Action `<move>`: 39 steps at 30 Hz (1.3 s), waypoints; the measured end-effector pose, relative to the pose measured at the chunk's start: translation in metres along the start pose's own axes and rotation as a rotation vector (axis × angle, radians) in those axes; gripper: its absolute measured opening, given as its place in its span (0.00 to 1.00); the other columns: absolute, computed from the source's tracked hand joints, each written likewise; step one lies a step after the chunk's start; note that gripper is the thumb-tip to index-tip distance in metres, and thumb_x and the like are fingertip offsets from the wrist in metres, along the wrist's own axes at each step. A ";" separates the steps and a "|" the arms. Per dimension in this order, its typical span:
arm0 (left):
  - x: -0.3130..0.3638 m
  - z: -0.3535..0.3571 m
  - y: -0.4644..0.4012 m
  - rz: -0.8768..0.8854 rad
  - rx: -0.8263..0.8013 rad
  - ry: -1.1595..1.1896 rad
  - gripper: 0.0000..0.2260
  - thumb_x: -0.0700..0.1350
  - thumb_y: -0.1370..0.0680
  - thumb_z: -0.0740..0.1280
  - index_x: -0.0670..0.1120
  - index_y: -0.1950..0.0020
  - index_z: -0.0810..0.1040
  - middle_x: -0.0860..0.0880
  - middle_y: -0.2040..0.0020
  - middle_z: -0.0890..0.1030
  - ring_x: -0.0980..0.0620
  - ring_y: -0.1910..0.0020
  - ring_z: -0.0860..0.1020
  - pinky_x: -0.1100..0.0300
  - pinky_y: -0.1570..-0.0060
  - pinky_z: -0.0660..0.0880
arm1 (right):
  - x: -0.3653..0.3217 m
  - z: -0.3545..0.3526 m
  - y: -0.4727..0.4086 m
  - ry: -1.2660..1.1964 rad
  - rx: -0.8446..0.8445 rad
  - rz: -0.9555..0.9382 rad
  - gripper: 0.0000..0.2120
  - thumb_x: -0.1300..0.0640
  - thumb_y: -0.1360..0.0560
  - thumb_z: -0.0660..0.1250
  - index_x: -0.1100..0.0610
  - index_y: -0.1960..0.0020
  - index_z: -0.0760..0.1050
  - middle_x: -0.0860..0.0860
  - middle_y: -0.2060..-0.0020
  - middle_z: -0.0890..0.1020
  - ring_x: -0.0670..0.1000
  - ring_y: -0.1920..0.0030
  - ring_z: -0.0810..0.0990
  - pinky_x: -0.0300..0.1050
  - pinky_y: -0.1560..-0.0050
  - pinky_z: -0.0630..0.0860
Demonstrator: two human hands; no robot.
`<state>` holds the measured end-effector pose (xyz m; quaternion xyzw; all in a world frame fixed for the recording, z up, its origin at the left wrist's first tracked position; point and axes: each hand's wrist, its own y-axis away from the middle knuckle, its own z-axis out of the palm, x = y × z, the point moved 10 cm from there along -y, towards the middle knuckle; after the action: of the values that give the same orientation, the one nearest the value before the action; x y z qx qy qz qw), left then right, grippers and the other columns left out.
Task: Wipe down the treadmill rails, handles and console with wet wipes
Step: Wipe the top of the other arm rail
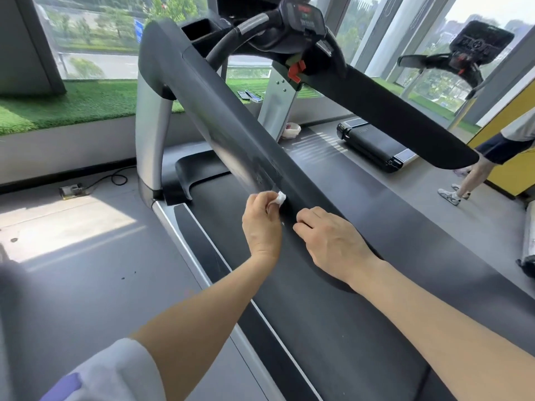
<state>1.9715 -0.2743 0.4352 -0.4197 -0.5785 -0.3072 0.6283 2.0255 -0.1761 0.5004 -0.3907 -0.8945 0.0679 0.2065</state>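
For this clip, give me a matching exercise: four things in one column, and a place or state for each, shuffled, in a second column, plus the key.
Things
1. left hand
2. right hand
3. red clip
4. power strip

Places or states
A. lies on the grey floor, left of the treadmill
B. hangs under the console
C. pinches a small white wipe against the near rail
D. rests on the near rail, holding nothing visible

Pairs: 1-C, 2-D, 3-B, 4-A
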 end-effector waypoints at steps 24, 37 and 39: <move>0.000 0.009 0.011 -0.056 -0.166 -0.018 0.05 0.42 0.22 0.66 0.44 0.54 0.80 0.49 0.55 0.80 0.54 0.57 0.77 0.65 0.56 0.72 | 0.000 -0.002 -0.006 0.040 0.033 -0.011 0.09 0.71 0.41 0.70 0.60 0.62 0.79 0.52 0.63 0.78 0.54 0.65 0.75 0.43 0.68 0.73; -0.011 0.008 0.002 -0.090 -0.147 -0.026 0.04 0.42 0.22 0.66 0.43 0.55 0.79 0.48 0.55 0.80 0.52 0.57 0.76 0.67 0.57 0.70 | -0.008 -0.004 0.011 0.088 0.025 -0.024 0.15 0.70 0.43 0.74 0.62 0.57 0.82 0.56 0.52 0.82 0.56 0.54 0.82 0.45 0.52 0.79; -0.015 0.003 -0.018 -0.137 -0.079 -0.033 0.04 0.40 0.22 0.64 0.43 0.54 0.79 0.46 0.55 0.81 0.49 0.55 0.77 0.63 0.56 0.70 | -0.008 -0.003 0.011 0.082 0.006 0.004 0.16 0.70 0.45 0.74 0.62 0.57 0.82 0.56 0.52 0.82 0.55 0.54 0.82 0.44 0.52 0.79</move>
<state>1.9519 -0.2816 0.4234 -0.4089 -0.6036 -0.3651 0.5790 2.0387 -0.1744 0.4981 -0.3941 -0.8844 0.0551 0.2439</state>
